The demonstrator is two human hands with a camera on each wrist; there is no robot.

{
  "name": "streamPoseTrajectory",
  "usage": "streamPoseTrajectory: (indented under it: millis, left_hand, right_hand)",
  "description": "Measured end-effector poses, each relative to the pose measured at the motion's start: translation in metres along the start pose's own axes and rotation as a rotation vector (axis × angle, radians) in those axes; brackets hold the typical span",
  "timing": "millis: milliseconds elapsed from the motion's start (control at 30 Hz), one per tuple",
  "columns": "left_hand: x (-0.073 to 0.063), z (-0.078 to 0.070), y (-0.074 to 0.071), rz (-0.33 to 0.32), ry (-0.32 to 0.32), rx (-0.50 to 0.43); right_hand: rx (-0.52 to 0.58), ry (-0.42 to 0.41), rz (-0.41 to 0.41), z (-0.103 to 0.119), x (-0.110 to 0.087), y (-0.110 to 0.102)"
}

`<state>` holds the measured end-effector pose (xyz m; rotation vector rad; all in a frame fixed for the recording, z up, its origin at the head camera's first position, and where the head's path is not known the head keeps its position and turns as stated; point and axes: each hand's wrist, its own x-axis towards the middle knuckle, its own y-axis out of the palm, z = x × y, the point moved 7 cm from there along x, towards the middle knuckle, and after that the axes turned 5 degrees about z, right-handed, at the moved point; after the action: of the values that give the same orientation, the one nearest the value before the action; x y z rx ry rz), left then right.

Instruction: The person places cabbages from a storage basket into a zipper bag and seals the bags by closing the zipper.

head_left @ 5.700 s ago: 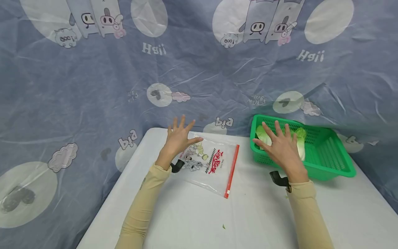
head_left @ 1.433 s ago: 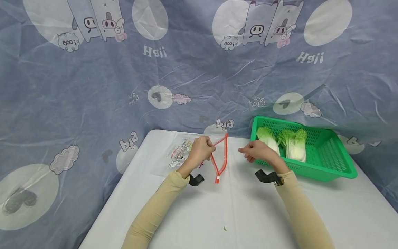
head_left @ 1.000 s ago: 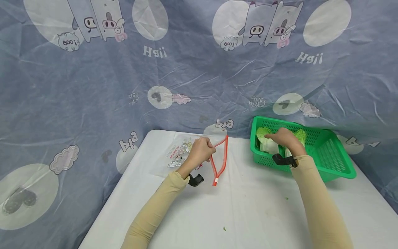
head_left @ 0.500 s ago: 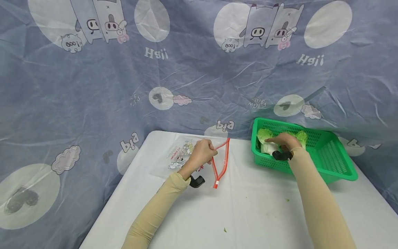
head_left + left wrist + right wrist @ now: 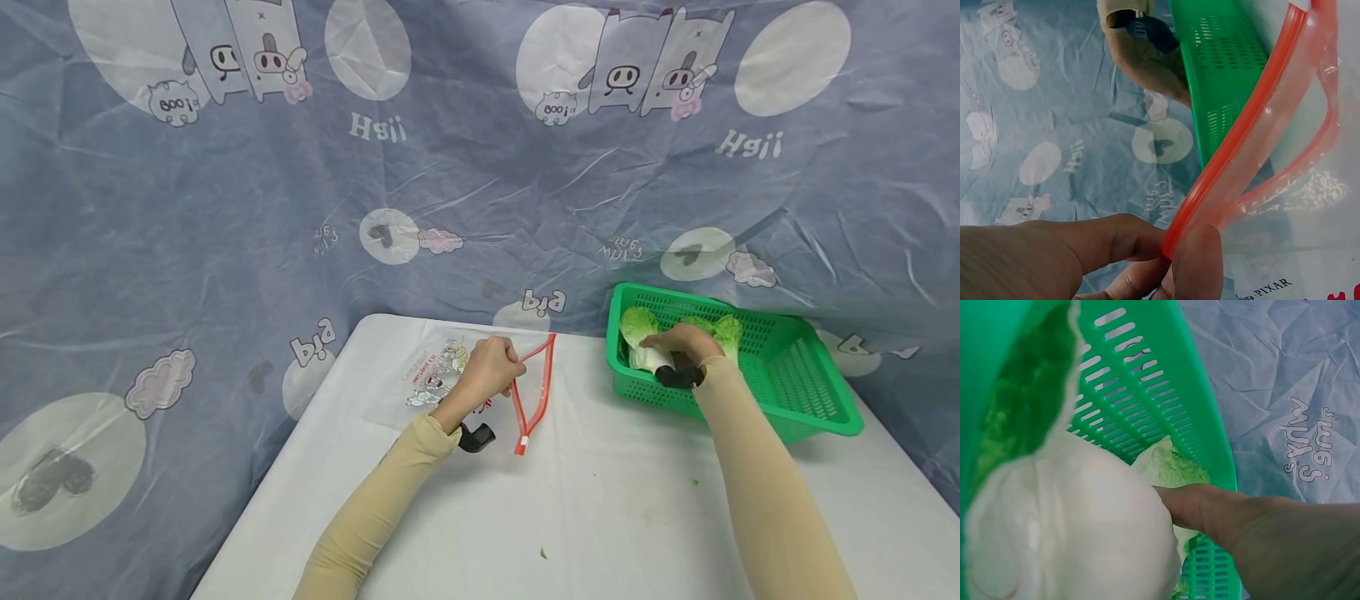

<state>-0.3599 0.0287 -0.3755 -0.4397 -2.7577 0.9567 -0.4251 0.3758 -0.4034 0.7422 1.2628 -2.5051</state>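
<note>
My left hand [image 5: 487,367] pinches the red zip edge [image 5: 1235,144] of a clear printed zip bag [image 5: 431,371] lying on the table. The bag's mouth gapes, its two red strips apart. Inside the green basket [image 5: 765,417], my right hand [image 5: 686,340] grips a napa cabbage [image 5: 1091,519] by its white base. The thumb [image 5: 1200,509] presses on the cabbage, while the other fingers are hidden. Leafy tops of cabbage [image 5: 726,329] show just right of this hand; another green leaf [image 5: 1179,469] sits behind the thumb in the right wrist view.
A white cloth covers the table [image 5: 600,517], with small green leaf scraps [image 5: 543,552] on it. The basket stands at the back right, close to the printed blue-grey curtain [image 5: 480,167]. Its right part shows bare mesh.
Earlier both hands were spread open above the table. The left hand took hold of the bag, whose mouth came apart. The right hand moved right into the basket, onto a napa cabbage.
</note>
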Motion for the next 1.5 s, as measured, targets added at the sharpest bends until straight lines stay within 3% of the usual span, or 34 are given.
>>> streamPoseTrajectory:
  millis: [133, 433, 533, 700, 833, 1067, 1300, 1500]
  left_hand:
    - [0.000, 0.000, 0.001, 0.004, -0.004, -0.008]
    - [0.001, 0.001, 0.002, 0.015, -0.010, -0.005]
    - [0.002, 0.001, 0.001, 0.014, -0.009, -0.016]
    - [0.003, 0.004, 0.003, 0.023, -0.023, -0.024]
    - [0.004, 0.004, 0.001, 0.001, -0.023, -0.012]
    - [0.003, 0.002, -0.004, -0.043, -0.004, -0.022]
    - [0.003, 0.002, -0.008, -0.103, 0.017, -0.032]
    - [0.002, 0.002, -0.011, -0.123, 0.028, -0.060]
  right_hand:
    - [0.054, -0.015, -0.013, -0.001, 0.001, 0.001]
    - [-0.069, 0.025, 0.009, -0.002, -0.003, 0.003]
    - [-0.032, 0.032, 0.014, -0.004, -0.003, 0.004]
    - [-0.021, -0.030, -0.009, -0.002, 0.001, 0.003]
    - [-0.032, -0.055, -0.063, -0.001, -0.001, -0.002]
    - [0.087, -0.039, -0.154, -0.006, -0.007, -0.007]
    - [0.048, -0.099, -0.364, -0.005, -0.017, -0.015]
    - [0.120, -0.103, -0.514, -0.008, -0.024, -0.017]
